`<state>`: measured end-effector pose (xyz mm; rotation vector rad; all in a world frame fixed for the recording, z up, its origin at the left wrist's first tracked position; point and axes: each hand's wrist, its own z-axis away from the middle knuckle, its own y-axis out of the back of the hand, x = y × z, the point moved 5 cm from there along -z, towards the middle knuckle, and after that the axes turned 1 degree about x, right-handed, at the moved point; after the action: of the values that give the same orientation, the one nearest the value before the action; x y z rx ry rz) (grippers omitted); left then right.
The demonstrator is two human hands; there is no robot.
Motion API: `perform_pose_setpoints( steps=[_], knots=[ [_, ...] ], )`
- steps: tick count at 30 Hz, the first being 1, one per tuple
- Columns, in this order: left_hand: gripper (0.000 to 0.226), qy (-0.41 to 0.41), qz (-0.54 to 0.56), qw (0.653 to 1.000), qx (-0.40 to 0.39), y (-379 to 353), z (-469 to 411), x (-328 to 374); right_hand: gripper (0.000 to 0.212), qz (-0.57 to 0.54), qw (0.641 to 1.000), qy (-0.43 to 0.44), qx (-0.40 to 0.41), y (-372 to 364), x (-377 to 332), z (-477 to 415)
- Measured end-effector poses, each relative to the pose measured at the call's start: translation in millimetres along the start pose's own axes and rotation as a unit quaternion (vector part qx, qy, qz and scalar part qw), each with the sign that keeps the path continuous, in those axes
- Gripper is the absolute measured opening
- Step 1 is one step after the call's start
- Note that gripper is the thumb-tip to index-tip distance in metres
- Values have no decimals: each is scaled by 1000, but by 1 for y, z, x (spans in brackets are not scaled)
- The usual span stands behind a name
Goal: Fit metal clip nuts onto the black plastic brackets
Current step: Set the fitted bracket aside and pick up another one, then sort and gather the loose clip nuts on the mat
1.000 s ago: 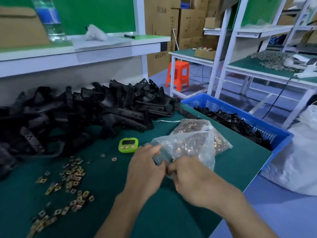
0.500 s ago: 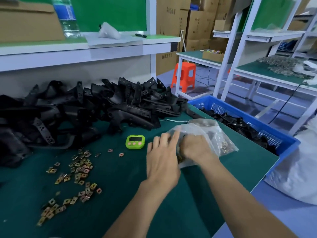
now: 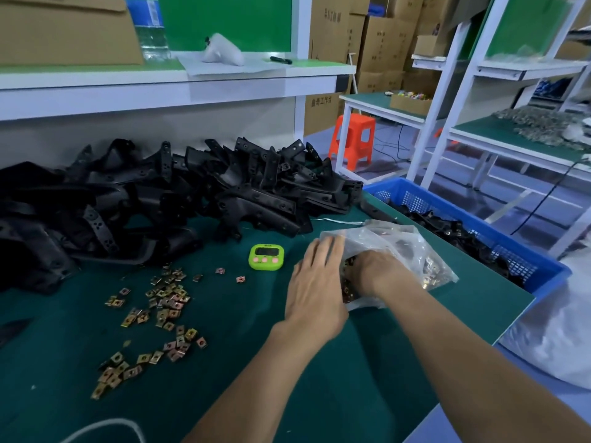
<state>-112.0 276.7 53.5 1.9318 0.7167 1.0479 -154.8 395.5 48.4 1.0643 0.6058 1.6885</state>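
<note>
Bag [image 3: 412, 247], one, touched by left hand [image 3: 315, 289], right hand [image 3: 375, 273].

Brackets [image 3: 192, 193] black; clip nuts [image 3: 166, 295] brassy, some perhaps pinkish; timer [image 3: 266, 257] lime green.

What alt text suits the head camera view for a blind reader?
A person's right hand is inside a clear plastic bag of metal clip nuts while the left hand rests flat at its opening, on a green table. Loose clip nuts lie scattered to the left, before a heap of black plastic brackets, with a green timer nearby.
</note>
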Motion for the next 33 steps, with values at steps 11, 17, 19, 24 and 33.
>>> perform_pose_setpoints(
  steps=[11,17,19,24,33],
  knots=[
    [124,28,26,999,-35,-3,4,-15,21,-199,961,-14,191,6,-13,24],
    [78,49,159,986,3,20,9,-26,29,-142,962,37,229,18,-23,37],
    [55,106,288,949,69,35,14,-37,30,-115,963,58,238,26,-28,43],
    [41,247,366,879,179,68,32,-88,16,-236,932,154,230,63,-49,63],
    [36,344,189,885,251,121,120,-177,14,-585,767,246,96,75,-159,42]
  ],
)
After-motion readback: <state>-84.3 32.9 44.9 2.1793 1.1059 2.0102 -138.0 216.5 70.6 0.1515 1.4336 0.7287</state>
